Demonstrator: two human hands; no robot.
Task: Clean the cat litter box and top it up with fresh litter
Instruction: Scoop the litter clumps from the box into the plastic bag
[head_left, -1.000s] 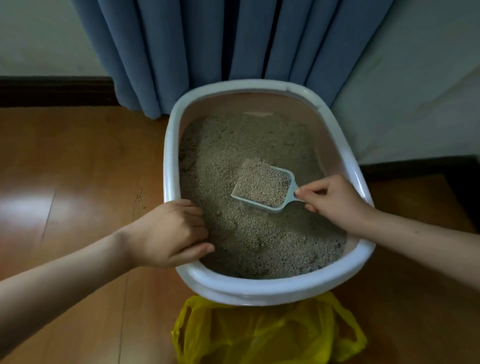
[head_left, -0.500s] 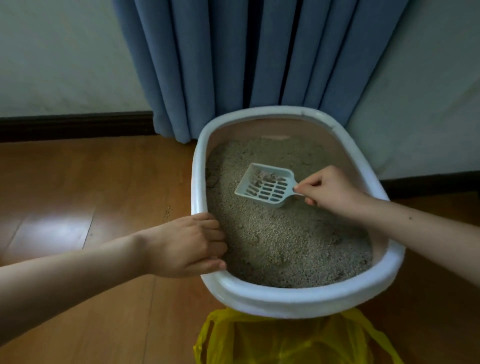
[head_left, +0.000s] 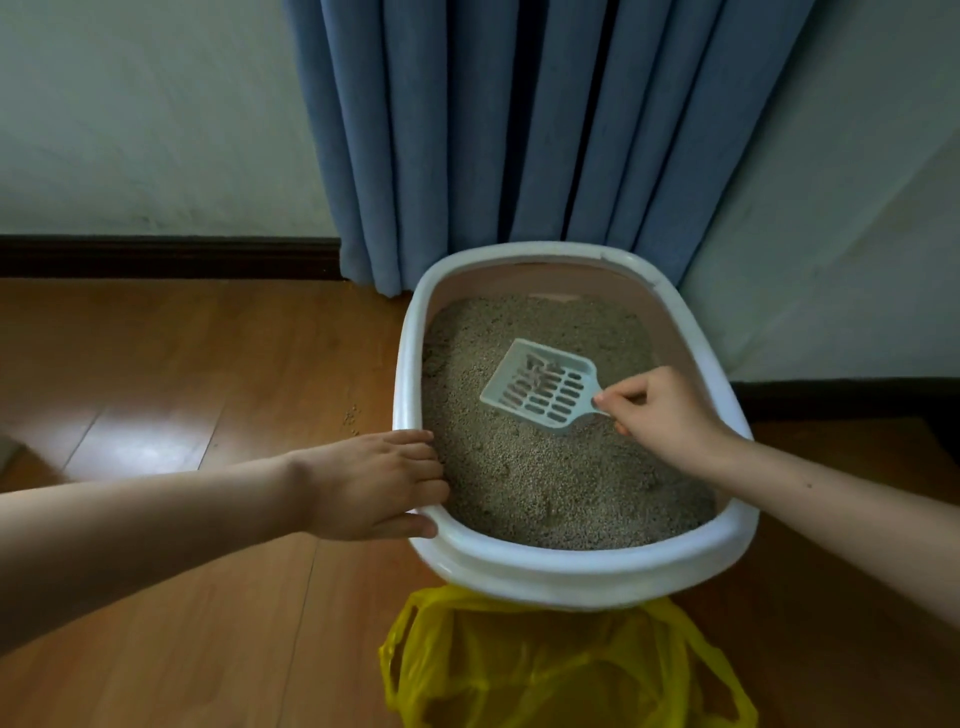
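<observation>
A white-rimmed oval litter box stands on the wooden floor, filled with grey-beige litter. My right hand pinches the handle of a pale slotted scoop, held above the litter with a few clumps left in its slots. My left hand grips the box's left rim, fingers curled over the edge. A yellow plastic bag lies open on the floor just in front of the box.
A blue curtain hangs right behind the box against a pale wall. A dark baseboard runs along the floor. A few spilled litter grains lie on the wooden floor left of the box.
The scoop was full of litter a second ago; the loose litter has sifted out and only a few clumps stay. My right hand lifted it slightly. The view tilted upward.
</observation>
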